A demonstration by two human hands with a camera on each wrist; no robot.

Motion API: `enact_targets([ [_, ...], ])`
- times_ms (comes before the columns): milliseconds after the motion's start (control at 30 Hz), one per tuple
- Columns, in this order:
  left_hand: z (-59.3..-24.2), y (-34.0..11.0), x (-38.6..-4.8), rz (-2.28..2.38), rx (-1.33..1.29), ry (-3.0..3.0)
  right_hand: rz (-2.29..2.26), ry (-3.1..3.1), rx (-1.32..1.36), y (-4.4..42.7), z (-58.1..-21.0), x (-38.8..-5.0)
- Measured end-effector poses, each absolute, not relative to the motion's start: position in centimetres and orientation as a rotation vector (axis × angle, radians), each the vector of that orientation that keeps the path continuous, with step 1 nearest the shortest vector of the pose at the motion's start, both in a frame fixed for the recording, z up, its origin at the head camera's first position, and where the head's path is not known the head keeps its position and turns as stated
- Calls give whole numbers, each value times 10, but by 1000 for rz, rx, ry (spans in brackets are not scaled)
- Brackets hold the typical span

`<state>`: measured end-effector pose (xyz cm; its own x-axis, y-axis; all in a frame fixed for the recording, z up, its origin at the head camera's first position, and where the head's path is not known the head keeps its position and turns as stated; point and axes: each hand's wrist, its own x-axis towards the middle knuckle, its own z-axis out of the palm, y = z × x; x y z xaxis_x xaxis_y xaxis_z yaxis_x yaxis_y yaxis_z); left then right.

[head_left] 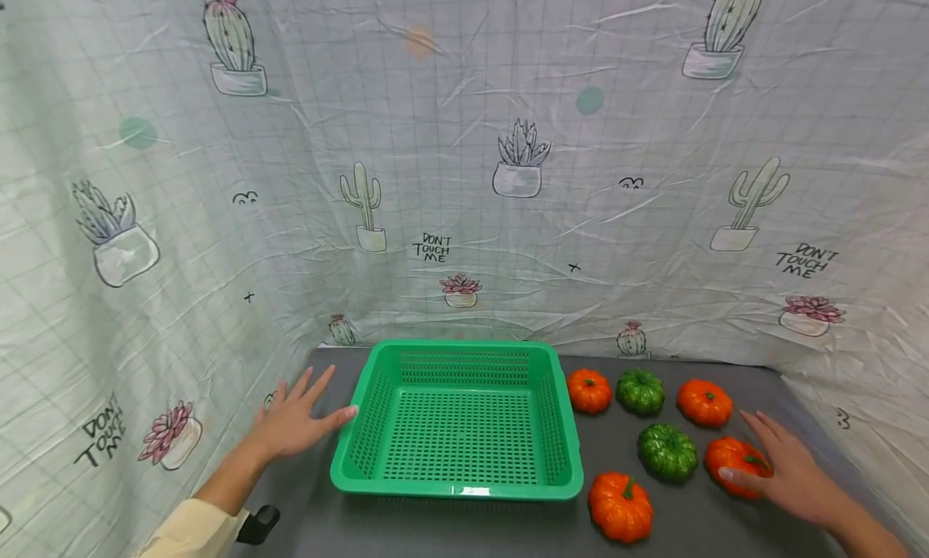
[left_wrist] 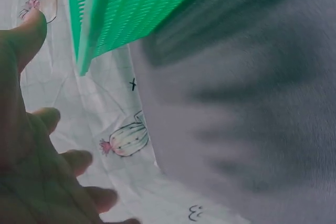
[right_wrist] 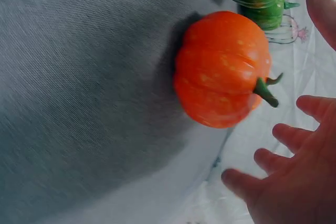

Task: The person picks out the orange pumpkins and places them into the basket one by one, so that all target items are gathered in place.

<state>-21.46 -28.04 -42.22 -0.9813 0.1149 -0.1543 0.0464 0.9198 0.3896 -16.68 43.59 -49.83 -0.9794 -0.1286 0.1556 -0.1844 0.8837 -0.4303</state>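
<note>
My left hand (head_left: 293, 422) is spread wide beside a green plastic basket (head_left: 457, 489), its thumb near the left rim. In the left wrist view, that hand's fingers stand apart from the basket (left_wrist: 142, 11). The basket has perforated sides and holds nothing. My right hand (head_left: 794, 471) hovers over the nearest orange pumpkin (head_left: 728, 455), fingers extended. A gap separates the fingers from this green-stemmed pumpkin (right_wrist: 223, 69) in the right wrist view. Left of it lies a green pumpkin (head_left: 668, 453), and behind it another orange pumpkin (head_left: 705, 403).
More small pumpkins lie right of the basket: an orange one (head_left: 589, 392) and a green one (head_left: 640, 392) at the back, an orange one (head_left: 620, 507) in front. A grey cloth (head_left: 537, 530) covers the table. Cactus-printed curtain (head_left: 464, 139) encloses the back and sides.
</note>
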Motion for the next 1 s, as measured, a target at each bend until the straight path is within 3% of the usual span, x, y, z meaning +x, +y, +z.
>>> enact_targets([
  [467, -424, -284, -222, 1383, -119, 2265, 938, -3080, 49, 446, -507, -161],
  [1000, -439, -290, -223, 1530, -68, 2086, 975, -3080, -84, 456, -515, -167],
])
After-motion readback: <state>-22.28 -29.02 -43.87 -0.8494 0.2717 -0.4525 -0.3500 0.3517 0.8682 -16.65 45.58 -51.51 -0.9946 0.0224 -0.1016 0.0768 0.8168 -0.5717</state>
